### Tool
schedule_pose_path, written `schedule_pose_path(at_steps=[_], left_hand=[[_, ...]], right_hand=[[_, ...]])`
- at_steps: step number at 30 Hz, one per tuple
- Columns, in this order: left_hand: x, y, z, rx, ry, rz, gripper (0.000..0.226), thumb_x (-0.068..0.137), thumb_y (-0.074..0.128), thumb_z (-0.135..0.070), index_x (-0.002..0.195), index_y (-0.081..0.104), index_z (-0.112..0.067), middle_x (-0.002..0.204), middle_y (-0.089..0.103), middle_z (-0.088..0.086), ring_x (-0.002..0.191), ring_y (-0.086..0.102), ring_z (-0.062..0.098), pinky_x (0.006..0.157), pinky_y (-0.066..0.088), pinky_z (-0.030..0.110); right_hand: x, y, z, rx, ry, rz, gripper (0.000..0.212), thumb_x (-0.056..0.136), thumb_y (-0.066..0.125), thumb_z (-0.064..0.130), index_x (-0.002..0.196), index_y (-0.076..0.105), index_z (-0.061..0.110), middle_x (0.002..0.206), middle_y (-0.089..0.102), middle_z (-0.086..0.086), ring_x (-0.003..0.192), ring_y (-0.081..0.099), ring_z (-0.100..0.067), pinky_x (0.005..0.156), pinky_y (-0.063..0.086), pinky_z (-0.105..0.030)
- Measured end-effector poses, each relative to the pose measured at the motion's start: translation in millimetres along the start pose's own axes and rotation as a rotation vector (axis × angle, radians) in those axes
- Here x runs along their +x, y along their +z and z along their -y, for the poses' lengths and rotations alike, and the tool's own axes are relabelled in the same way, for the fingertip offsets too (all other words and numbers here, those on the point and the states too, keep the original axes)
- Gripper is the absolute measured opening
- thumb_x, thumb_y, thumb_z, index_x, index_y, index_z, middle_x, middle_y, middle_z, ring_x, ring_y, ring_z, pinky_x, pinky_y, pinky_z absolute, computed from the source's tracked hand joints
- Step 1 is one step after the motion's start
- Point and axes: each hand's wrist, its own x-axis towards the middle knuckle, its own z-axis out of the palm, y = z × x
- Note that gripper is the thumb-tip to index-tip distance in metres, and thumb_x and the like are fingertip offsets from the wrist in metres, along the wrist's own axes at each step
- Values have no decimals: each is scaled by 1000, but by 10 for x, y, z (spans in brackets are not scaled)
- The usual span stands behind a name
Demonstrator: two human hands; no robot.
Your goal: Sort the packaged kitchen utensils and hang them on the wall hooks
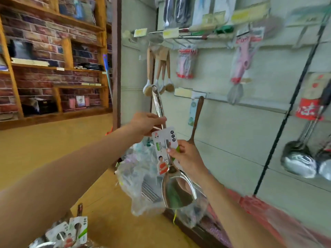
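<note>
Spatula (179, 192) up in the air, steel, handle high and blade low, held in front of the wall (232, 140) and touching no hook! The left hand (146, 125) reaches in and pinches the handle just above the card (165, 145), fingers curled round the shaft. The right hand (186, 158) grasps lower down, with the thumb pressed on the shaft across the card and the fingers wrapped behind. A clear bag (141, 176) hangs crumpled under and behind the blade.

On the wall, brushes (161, 72) dangle just beyond the handle's tip, and a brown spoon (196, 119) hangs beside the right hand. Two ladles (298, 161) hang well off to the right, though they are blurred. Bottom left, a pile (68, 233) of carded utensils lies on the floor. Far left stand wooden shelves (53, 68) against brick.
</note>
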Motion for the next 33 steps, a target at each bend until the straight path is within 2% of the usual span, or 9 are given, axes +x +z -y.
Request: schedule_pose_path(at_steps=[4, 6, 9, 13, 16, 19, 23, 27, 33], left_hand=[[-52, 797, -330, -41, 70, 125, 32, 82, 78, -21, 101, 69, 2, 89, 69, 14, 58, 65, 14, 50, 52, 19], [-107, 1190, -479, -64, 110, 183, 33, 81, 78, -21, 101, 69, 4, 89, 69, 15, 58, 66, 14, 54, 55, 21], [-218, 1758, -681, -81, 156, 279, 30, 81, 79, -21, 98, 70, 3, 87, 70, 13, 63, 68, 17, 64, 58, 28], [-388, 2475, -907, -88, 211, 413, 29, 81, 78, -24, 97, 73, 0, 91, 74, 10, 69, 71, 18, 67, 59, 29], [-518, 2940, -1046, -99, 238, 479, 31, 81, 78, -23, 97, 72, 3, 86, 73, 6, 64, 69, 14, 68, 58, 29], [-619, 3348, -1185, -110, 268, 545, 34, 81, 78, -24, 96, 71, 6, 93, 74, 12, 67, 69, 15, 65, 58, 27], [-741, 3775, -1337, -104, 310, 621, 29, 82, 76, -23, 93, 72, 3, 92, 73, 13, 65, 69, 13, 56, 54, 20], [-818, 4073, -1448, -106, 340, 687, 14, 85, 74, -20, 87, 74, -6, 75, 72, -1, 61, 69, 10, 53, 53, 19], [-780, 4396, -1561, -80, 383, 723, 26, 84, 74, -26, 99, 74, -5, 95, 74, 8, 81, 73, 23, 64, 58, 26]], right_hand=[[-247, -766, 57, -37, -37, -159, 16, 89, 69, 8, 104, 67, 14, 94, 75, 1, 86, 72, -9, 71, 57, -21], [-398, -1143, 67, -73, -49, -232, 12, 89, 70, 13, 100, 67, 16, 87, 75, 0, 83, 72, -14, 74, 56, -31], [-627, -1672, 69, -119, -68, -326, 11, 88, 72, 20, 91, 65, 13, 79, 67, -14, 69, 60, -21, 66, 48, -36], [-948, -2314, 96, -176, -90, -436, 33, 88, 72, 20, 68, 46, 14, 58, 40, 4, 58, 36, -11, 57, 27, -29], [-1171, -2716, 111, -207, -81, -513, 31, 88, 72, 17, 67, 49, 16, 54, 46, 12, 53, 42, -8, 56, 34, -28], [-1348, -3066, 124, -199, -73, -569, 16, 86, 73, 26, 92, 66, 14, 85, 72, -6, 82, 67, -29, 79, 56, -48], [-1526, -3441, 121, -130, -92, -630, 17, 90, 68, 8, 106, 68, 16, 89, 75, 11, 84, 70, -6, 72, 52, -20], [-1611, -3711, 85, -107, -106, -704, 21, 90, 68, 7, 109, 68, 16, 100, 76, 4, 90, 71, -10, 71, 53, -18], [-1616, -3975, 52, -100, -121, -766, 14, 90, 69, 10, 102, 68, 16, 93, 76, 1, 85, 71, -13, 65, 51, -17]])
